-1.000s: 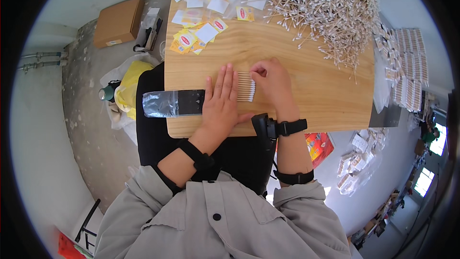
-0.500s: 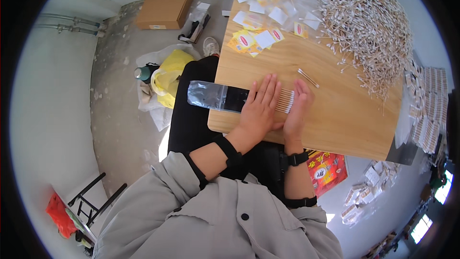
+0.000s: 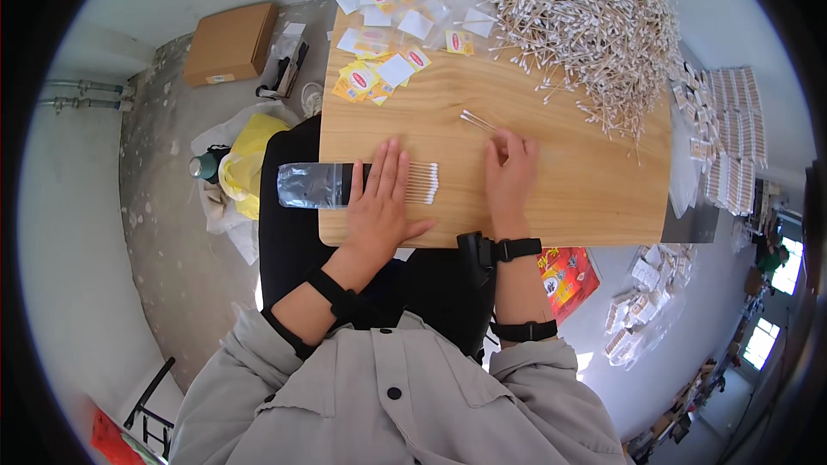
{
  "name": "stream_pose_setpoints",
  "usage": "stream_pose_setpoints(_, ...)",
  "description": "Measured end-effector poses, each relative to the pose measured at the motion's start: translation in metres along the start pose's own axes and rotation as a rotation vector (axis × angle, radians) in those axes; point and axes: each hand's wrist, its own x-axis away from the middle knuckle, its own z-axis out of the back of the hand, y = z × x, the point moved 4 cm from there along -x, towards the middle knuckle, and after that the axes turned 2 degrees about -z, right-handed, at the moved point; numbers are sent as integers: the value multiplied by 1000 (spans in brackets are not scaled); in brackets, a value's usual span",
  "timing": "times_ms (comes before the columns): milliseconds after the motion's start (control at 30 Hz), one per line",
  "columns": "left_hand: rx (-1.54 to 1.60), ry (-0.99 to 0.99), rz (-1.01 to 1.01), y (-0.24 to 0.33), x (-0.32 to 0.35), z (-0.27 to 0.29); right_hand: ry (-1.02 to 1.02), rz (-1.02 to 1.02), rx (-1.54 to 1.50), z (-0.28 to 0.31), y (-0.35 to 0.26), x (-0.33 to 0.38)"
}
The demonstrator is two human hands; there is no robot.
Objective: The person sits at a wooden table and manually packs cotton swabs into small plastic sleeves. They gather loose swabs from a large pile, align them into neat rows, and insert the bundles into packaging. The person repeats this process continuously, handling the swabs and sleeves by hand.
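Observation:
My left hand lies flat on the wooden table, its outstretched fingers pressing on a row of cotton swabs. White swab tips stick out to the right of that hand. From under its left side comes a clear plastic bag with a black piece at its mouth; the bag overhangs the table's left edge. To the right, my right hand has its fingers curled together at the near end of a few loose cotton swabs. Its fingertips hide those ends.
A large heap of cotton swabs covers the far right of the table. Yellow and white cards and clear bags lie at the far left. Bundled swab packs stand beyond the right edge. A cardboard box sits on the floor.
My right hand has left the end of the swab row and moved to the loose swabs, its fingers closing there. My left hand stays flat on the row. The whole view has shifted.

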Motion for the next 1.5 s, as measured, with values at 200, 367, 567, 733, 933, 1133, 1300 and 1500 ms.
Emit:
stream_pose_setpoints(200,-15,-24,7,-12,15,7,-92,-24,-66,0,-6,3)
stream_pose_setpoints(367,-31,-2,7,-14,18,5,-294,58,-66,-11,-28,4)
stream_pose_setpoints(567,-1,30,11,-13,18,4,-469,206,-123,-27,-70,21)
stream_pose_setpoints(733,58,35,20,-12,17,6,-456,168,-248,-26,-66,32)
stream_pose_setpoints(933,15,36,18,-14,17,2,-137,-115,-639,-47,-69,65)
stream_pose_setpoints(1133,-36,58,28,-14,18,1,-128,-115,-901,-71,-69,77)
stream_pose_setpoints(1300,-72,14,63,-18,22,6,-121,-164,-902,-75,-85,77)
stream_pose_setpoints(1500,-112,31,96,-28,27,5,-138,-176,-865,-76,-95,76)
